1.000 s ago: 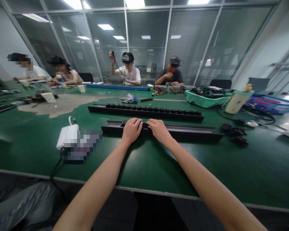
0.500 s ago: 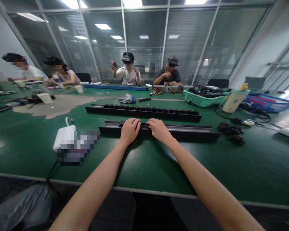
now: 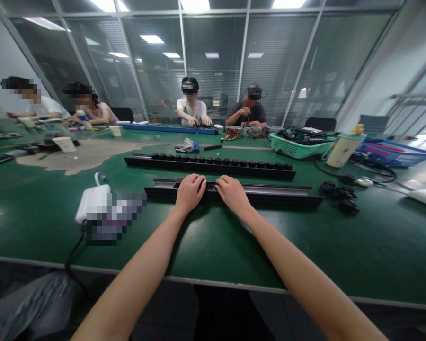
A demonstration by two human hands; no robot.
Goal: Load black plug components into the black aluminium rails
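A long black rail point(image 3: 280, 194) lies across the green table point(image 3: 213, 246) in front of me. My left hand point(image 3: 189, 192) and my right hand point(image 3: 231, 193) rest side by side on its middle, fingers curled over the rail's far edge and pressing on it. A small black round part sits in the rail just left of my left hand. What lies under my fingers is hidden. Behind it lies a second black rail point(image 3: 209, 166) filled with a row of black round parts.
Loose black parts point(image 3: 339, 195) lie right of the rail. A white adapter point(image 3: 90, 201) with a cable sits to the left. A green basket point(image 3: 298, 144), a pale bottle point(image 3: 342, 147) and a blue tray point(image 3: 394, 151) stand at the back right. Several people work at the far side.
My hands have stayed on the rail, barely shifting. The person opposite has lowered the raised hand and cable to the table.
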